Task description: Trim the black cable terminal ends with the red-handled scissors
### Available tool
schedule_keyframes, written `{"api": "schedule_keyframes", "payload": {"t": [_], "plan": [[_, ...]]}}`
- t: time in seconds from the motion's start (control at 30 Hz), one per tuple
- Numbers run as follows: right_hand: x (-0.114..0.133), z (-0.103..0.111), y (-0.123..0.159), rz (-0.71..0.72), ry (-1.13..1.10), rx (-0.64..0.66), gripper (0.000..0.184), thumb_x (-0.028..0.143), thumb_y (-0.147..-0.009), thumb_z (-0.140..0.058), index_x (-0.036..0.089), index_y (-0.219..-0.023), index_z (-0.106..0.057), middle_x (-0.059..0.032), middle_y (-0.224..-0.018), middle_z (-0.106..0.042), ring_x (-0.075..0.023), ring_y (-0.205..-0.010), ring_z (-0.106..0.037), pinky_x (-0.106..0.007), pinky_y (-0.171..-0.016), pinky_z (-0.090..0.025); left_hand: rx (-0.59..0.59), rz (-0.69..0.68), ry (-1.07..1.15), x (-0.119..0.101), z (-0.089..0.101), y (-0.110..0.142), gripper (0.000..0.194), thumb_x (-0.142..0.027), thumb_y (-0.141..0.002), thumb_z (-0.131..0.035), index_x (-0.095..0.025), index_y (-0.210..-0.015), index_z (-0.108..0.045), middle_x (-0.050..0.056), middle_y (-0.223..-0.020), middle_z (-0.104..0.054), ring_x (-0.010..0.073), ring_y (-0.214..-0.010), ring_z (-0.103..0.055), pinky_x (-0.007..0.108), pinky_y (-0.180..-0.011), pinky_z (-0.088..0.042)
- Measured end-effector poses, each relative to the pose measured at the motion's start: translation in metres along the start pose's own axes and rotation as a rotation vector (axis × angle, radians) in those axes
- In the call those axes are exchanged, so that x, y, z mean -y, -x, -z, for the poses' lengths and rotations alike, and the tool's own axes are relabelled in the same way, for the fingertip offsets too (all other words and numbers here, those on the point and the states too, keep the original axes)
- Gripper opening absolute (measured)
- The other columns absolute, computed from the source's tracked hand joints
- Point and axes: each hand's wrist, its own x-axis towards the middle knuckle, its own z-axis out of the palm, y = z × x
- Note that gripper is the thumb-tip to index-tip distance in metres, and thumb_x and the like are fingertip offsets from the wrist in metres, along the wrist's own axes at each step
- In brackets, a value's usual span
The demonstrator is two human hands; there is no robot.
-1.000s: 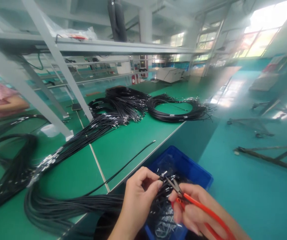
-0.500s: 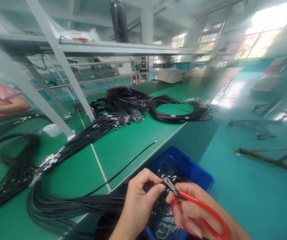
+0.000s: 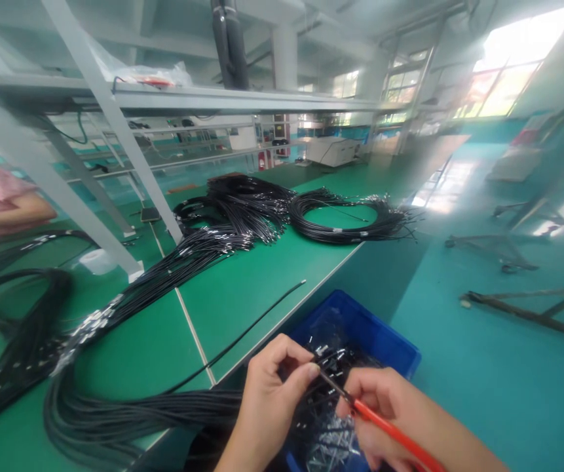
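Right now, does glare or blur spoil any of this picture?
Head view: the upper-right window is partly washed out and glare whitens a patch of the floor; head view: the green tabletop smears toward its far right end; head view: the left fingers and red-handled tool look clearer.

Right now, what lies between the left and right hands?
In the head view, red-handled pliers extend from the right hand toward the left hand, the blue bin behind them.

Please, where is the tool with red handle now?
In the head view, the red-handled tool is low, right of centre, in the right hand, its tip near the left hand.
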Motion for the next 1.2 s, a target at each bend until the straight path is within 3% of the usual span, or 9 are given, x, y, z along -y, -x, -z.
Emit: {"api": "schedule_keyframes", "payload": {"t": [0.07, 0.2, 0.4, 0.5, 0.57, 0.7, 0.83, 1.0, 1.2], "plan": [[-0.004, 0.006, 0.002, 0.093, -0.014, 0.007, 0.032, 0.033, -0.062, -0.072, 0.016, -0.085, -0.056, 0.0011, -0.057, -0.062, -0.0034, -0.037, -0.041, -0.012, -0.033, -0.032, 0.015, 0.008, -0.084, 0.003, -0.006, -0.002, 0.006, -0.018, -0.073, -0.061, -0.018, -0.067, -0.060, -0.002, -0.062, -0.056, 0.0132, -0.059, -0.051, 0.021, -0.056, -0.040], [-0.013, 0.020, 0.002, 0.232, -0.098, -0.097, 0.043, 0.050, -0.069, -0.068, 0.017, -0.091, -0.053, 0.0008, -0.058, -0.060, -0.0023, -0.035, -0.036, -0.014, -0.034, -0.028, 0.229, -0.036, -0.488, 0.012, -0.013, -0.019, 0.008, -0.019, -0.074, -0.061, -0.022, -0.068, -0.065, -0.003, -0.069, -0.064, 0.0143, -0.064, -0.059, 0.021, -0.058, -0.040], [-0.020, 0.018, -0.008, 0.370, -0.285, -0.145, 0.039, 0.041, -0.070, -0.072, 0.017, -0.094, -0.053, 0.0041, -0.062, -0.053, -0.0035, -0.039, -0.044, -0.016, -0.039, -0.034, -0.040, 0.084, -0.779, 0.036, -0.001, -0.098, 0.015, -0.023, -0.087, -0.049, -0.019, -0.088, -0.063, 0.006, -0.091, -0.063, 0.0212, -0.089, -0.058, 0.036, -0.077, -0.044], [-0.022, 0.010, -0.017, 0.398, -0.319, -0.123, 0.036, 0.036, -0.070, -0.072, 0.018, -0.093, -0.052, 0.0064, -0.058, -0.050, -0.0052, -0.037, -0.046, -0.017, -0.037, -0.035, -0.047, 0.132, -0.809, 0.045, -0.007, -0.128, 0.022, -0.029, -0.087, -0.053, -0.015, -0.104, -0.058, 0.007, -0.106, -0.060, 0.0202, -0.093, -0.058, 0.040, -0.080, -0.047], [-0.020, 0.006, -0.020, 0.421, -0.340, -0.129, 0.036, 0.035, -0.071, -0.071, 0.018, -0.095, -0.052, 0.0064, -0.057, -0.050, -0.0061, -0.037, -0.048, -0.017, -0.037, -0.033, -0.017, 0.130, -0.793, 0.044, -0.012, -0.133, 0.024, -0.030, -0.087, -0.054, -0.014, -0.104, -0.058, 0.007, -0.106, -0.060, 0.0193, -0.091, -0.059, 0.040, -0.079, -0.048], [-0.009, -0.002, -0.023, 0.450, -0.420, -0.351, 0.034, 0.030, -0.072, -0.069, 0.018, -0.098, -0.051, 0.0063, -0.055, -0.052, -0.0079, -0.039, -0.047, -0.020, -0.039, -0.033, 0.038, 0.049, -0.689, 0.023, -0.015, -0.103, 0.007, -0.021, -0.084, -0.055, -0.020, -0.087, -0.061, 0.002, -0.086, -0.064, 0.0181, -0.083, -0.060, 0.032, -0.076, -0.044], [0.000, -0.014, -0.029, 0.505, -0.482, -0.645, 0.034, 0.025, -0.069, -0.072, 0.019, -0.095, -0.052, 0.0053, -0.061, -0.056, -0.0078, -0.043, -0.048, -0.020, -0.044, -0.036, 0.143, -0.036, -0.501, -0.002, -0.010, -0.050, 0.010, -0.019, -0.084, -0.050, -0.022, -0.087, -0.060, -0.003, -0.079, -0.065, 0.0127, -0.074, -0.058, 0.021, -0.067, -0.042], [-0.002, -0.030, -0.035, 0.555, -0.534, -0.685, 0.040, 0.020, -0.065, -0.074, 0.022, -0.099, -0.054, 0.0018, -0.076, -0.064, -0.0088, -0.054, -0.053, -0.020, -0.051, -0.043, 0.218, 0.084, -0.040, -0.008, -0.008, -0.010, 0.008, -0.020, -0.079, -0.055, -0.017, -0.073, -0.058, -0.003, -0.064, -0.057, 0.0102, -0.057, -0.047, 0.018, -0.053, -0.036], [-0.002, -0.041, -0.028, 0.581, -0.605, -0.693, 0.038, 0.020, -0.068, -0.072, 0.021, -0.100, -0.053, 0.0011, -0.077, -0.064, -0.0117, -0.059, -0.058, -0.024, -0.057, -0.046, 0.190, 0.106, -0.024, -0.007, -0.012, 0.004, 0.009, -0.020, -0.080, -0.056, -0.016, -0.073, -0.059, -0.002, -0.067, -0.058, 0.0113, -0.062, -0.048, 0.019, -0.057, -0.037]]}}
